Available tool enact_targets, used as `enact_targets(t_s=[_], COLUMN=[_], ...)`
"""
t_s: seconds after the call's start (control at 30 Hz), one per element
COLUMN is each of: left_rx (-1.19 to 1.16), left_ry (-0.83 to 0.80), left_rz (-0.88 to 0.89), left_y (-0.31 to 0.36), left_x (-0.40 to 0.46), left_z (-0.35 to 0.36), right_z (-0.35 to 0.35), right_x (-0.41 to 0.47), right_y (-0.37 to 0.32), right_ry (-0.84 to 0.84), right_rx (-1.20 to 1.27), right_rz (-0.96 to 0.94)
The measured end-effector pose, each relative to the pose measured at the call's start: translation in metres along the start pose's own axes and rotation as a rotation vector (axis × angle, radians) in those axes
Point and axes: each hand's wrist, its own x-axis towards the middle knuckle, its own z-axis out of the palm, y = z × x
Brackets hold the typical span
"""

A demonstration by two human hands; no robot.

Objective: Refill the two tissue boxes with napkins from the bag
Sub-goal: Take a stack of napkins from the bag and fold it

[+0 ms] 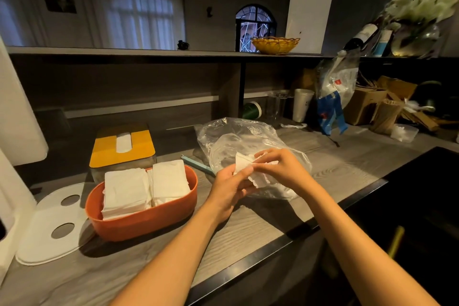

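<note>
Both forearms reach in from 6 o'clock over the grey wood-grain bench (248, 226). Left hand (229, 187) and right hand (280, 169) meet at centre frame, fingers of each curled and pinching a small wad of white napkins (248, 166) between them. Hands and wad sit just over the mouth of the clear plastic bag (238, 136), which lies crumpled on the bench and spreads toward 12 o'clock from the hands.

At 9 o'clock from the hands: orange tissue box (149, 216), lid off, holding two upright stacks of white napkins side by side that stand above its rim. At 11 o'clock from that box, touching or nearly so: second tissue box with yellow lid (104, 154) on, a white napkin showing through the slot.

White oval lid (42, 233) with two round holes lies flat at 9 o'clock of the orange box. Teal stick-like object (196, 164) lies between orange box and bag, partly hidden.

Far bench edge, 1 to 2 o'clock: white paper cup (301, 107), hanging plastic wrapper (335, 87), cardboard boxes (365, 104). Shelf above: woven yellow basket (274, 45).
</note>
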Motion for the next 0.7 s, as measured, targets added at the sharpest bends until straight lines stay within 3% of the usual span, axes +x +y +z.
enact_targets(t_s=[0.1,0.23,0.4,0.53,0.7], left_rx=[0.105,0.174,0.016,-0.170,-0.134], left_ry=[-0.030,-0.105,-0.189,-0.090,0.018], left_rz=[0.038,0.022,-0.061,-0.103,-0.042], left_y=[-0.002,-0.002,0.001,0.005,0.009], left_x=[-0.001,-0.005,-0.009,-0.009,-0.007], left_z=[-0.004,-0.004,0.002,0.004,0.000], right_z=[-0.005,-0.007,0.000,0.010,0.008], right_x=[-0.001,0.003,0.013,0.011,0.012], right_y=[-0.008,-0.012,-0.014,-0.009,-0.018], right_ry=[-0.028,0.063,0.157,0.101,0.044], right_rx=[0.180,0.156,0.067,0.116,0.159], right_rz=[0.113,0.102,0.071,0.066,0.109])
